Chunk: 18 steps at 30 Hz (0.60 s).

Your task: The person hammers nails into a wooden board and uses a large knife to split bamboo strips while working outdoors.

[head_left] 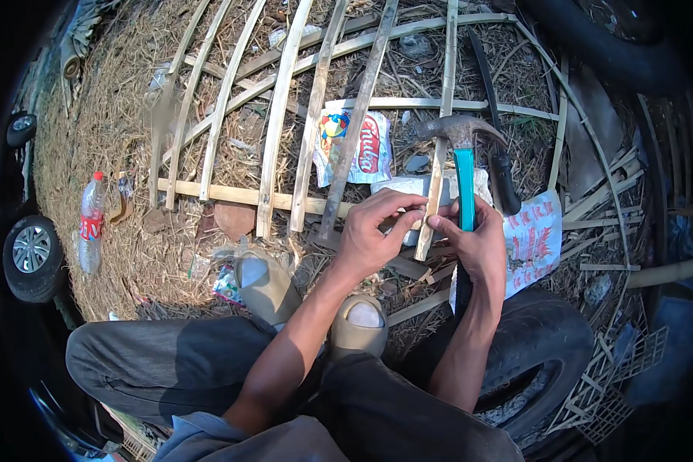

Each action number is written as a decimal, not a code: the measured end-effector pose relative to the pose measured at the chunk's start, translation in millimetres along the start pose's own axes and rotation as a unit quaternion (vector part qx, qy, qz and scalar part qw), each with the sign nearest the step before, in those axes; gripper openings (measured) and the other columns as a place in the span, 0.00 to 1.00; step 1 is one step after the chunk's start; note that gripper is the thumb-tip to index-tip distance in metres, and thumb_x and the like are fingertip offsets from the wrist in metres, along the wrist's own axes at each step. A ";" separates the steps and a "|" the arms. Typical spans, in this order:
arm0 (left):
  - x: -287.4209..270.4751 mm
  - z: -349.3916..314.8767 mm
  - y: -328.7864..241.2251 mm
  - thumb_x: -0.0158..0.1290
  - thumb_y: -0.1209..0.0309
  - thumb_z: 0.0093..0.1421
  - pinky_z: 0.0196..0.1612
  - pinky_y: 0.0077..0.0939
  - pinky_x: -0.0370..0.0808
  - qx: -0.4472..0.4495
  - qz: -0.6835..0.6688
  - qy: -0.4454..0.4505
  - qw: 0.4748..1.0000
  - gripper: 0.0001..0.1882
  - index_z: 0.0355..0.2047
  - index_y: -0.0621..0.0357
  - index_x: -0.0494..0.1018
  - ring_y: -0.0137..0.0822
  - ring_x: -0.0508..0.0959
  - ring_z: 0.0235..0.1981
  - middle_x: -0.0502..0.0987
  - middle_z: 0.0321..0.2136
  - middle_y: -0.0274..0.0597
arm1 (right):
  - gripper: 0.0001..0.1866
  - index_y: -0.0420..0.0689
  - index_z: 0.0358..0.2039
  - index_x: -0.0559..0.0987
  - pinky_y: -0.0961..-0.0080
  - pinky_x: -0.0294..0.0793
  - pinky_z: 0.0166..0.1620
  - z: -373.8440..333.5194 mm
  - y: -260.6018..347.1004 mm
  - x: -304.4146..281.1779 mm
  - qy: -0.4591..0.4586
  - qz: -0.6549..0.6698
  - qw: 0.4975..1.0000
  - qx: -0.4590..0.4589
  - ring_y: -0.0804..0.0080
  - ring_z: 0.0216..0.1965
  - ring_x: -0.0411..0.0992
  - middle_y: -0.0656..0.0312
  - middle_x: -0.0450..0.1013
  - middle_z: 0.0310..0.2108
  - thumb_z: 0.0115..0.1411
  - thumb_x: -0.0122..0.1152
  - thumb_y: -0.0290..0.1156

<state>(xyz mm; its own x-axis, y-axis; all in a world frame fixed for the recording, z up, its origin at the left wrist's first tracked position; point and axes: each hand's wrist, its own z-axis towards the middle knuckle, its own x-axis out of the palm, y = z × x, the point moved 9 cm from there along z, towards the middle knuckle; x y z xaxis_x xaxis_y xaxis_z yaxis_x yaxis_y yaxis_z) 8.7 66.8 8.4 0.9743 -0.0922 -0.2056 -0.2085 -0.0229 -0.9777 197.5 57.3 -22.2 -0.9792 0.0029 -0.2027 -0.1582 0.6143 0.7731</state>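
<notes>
My right hand (479, 239) is closed around a claw hammer (464, 185) with a teal and black handle. Its rusty head points away from me and overlaps the rightmost wooden slat (437, 173). My right thumb touches that slat near its close end. From the other side, my left hand (377, 227) pinches thumb and forefinger together at the slat's edge; whatever is between them is too small to make out. The slat belongs to a lattice of pale strips, several of them running away from me across a crosspiece (242, 194).
A machete-like blade (483, 73) with a dark handle lies right of the slat. Printed wrappers (531, 242) are scattered on dry straw. A tire (543, 339) lies at my right knee. Left are a red-capped plastic bottle (91, 223) and a vehicle wheel (32, 254). Scrap slats pile up at right.
</notes>
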 end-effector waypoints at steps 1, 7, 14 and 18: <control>2.6 5.0 -2.0 0.61 0.76 0.62 0.38 0.26 0.77 0.016 0.007 0.010 1.000 0.11 0.45 0.59 0.82 0.33 0.83 0.36 0.84 0.38 0.42 | 0.17 0.43 0.31 0.73 0.78 0.77 0.35 3.5 6.3 -2.5 0.000 -0.006 1.000 -0.018 0.80 0.31 0.76 0.62 0.80 0.31 0.51 0.78 0.19; 0.5 -0.1 15.1 0.63 0.75 0.61 0.43 0.26 0.79 -0.031 0.007 0.055 0.998 0.11 0.44 0.60 0.83 0.32 0.84 0.38 0.85 0.37 0.42 | 0.18 0.42 0.31 0.73 0.76 0.79 0.37 16.0 -2.1 4.5 0.021 -0.023 1.000 -0.004 0.77 0.32 0.78 0.60 0.81 0.30 0.49 0.79 0.20; 9.5 3.4 7.5 0.62 0.75 0.60 0.44 0.28 0.79 -0.010 0.037 0.120 0.992 0.11 0.44 0.58 0.84 0.35 0.84 0.39 0.84 0.37 0.43 | 0.19 0.41 0.31 0.74 0.76 0.79 0.37 19.5 9.2 -0.6 0.041 -0.036 0.997 -0.049 0.76 0.33 0.79 0.59 0.81 0.31 0.47 0.81 0.21; 6.1 1.8 11.7 0.62 0.75 0.61 0.44 0.27 0.80 0.001 0.053 0.109 0.993 0.11 0.45 0.60 0.82 0.35 0.84 0.40 0.83 0.39 0.44 | 0.20 0.40 0.32 0.75 0.76 0.79 0.37 22.5 20.1 12.0 0.054 -0.083 0.993 -0.065 0.77 0.32 0.78 0.60 0.80 0.30 0.46 0.82 0.21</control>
<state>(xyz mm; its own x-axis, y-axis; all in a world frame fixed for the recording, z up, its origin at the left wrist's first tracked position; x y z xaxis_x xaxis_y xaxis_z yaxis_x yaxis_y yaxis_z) 12.3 67.8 -4.4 0.9048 -0.3073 -0.2947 -0.3093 0.0014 -0.9510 185.3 87.4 -22.6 -0.9453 -0.1785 -0.2730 -0.3260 0.4924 0.8070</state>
